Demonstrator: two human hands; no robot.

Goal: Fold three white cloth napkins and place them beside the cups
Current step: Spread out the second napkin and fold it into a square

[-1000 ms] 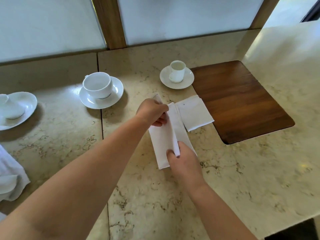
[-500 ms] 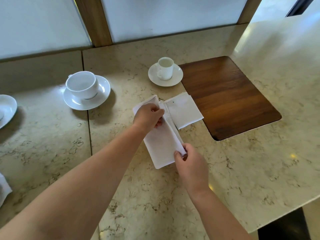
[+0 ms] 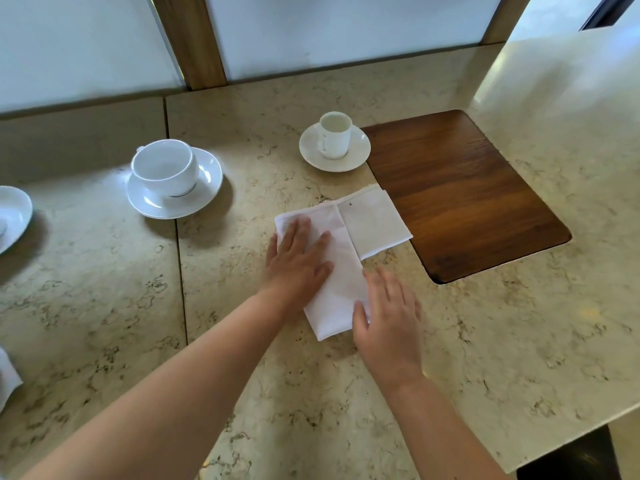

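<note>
Both hands, left hand (image 3: pixel 298 261) and right hand (image 3: pixel 389 320), lie open, flat on the long folded napkin (image 3: pixel 341 282); pressing evenly outward should sharpen its crease.

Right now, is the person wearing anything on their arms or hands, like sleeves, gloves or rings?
No. The left hand and right hand are bare: no gloves, rings, watch or bracelet show. Both forearms are uncovered as far as the picture reaches, with no sleeve edge in view.
</note>
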